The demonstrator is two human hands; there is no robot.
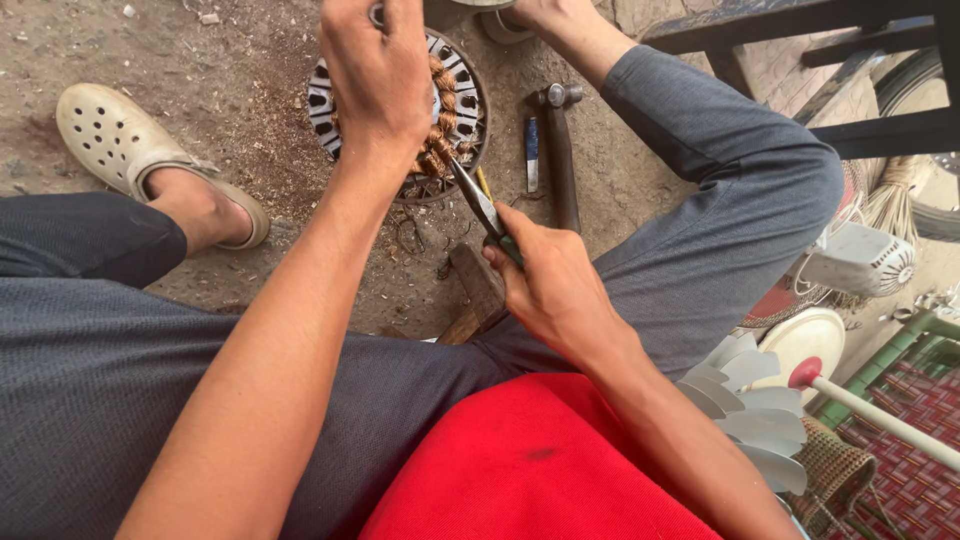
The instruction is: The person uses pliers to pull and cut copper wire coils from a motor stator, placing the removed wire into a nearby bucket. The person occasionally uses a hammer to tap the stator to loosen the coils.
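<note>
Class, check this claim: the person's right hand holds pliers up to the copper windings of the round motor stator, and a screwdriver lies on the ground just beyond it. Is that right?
Not quite. The head view shows a hammer on the ground, not a screwdriver. The rest holds: the right hand holds pliers up to the copper windings of the round motor stator.

Your left hand (378,75) covers the middle of the round motor stator (450,110), and its fingertips are cut off by the top edge, so whatever they grip can't be told. Plier jaws (478,200) meet the copper windings, contact pt too small to read. Your right hand (545,285) hides the handles. Hammer (560,150) head partly behind your leg. Pale dish at top edge cropped.
</note>
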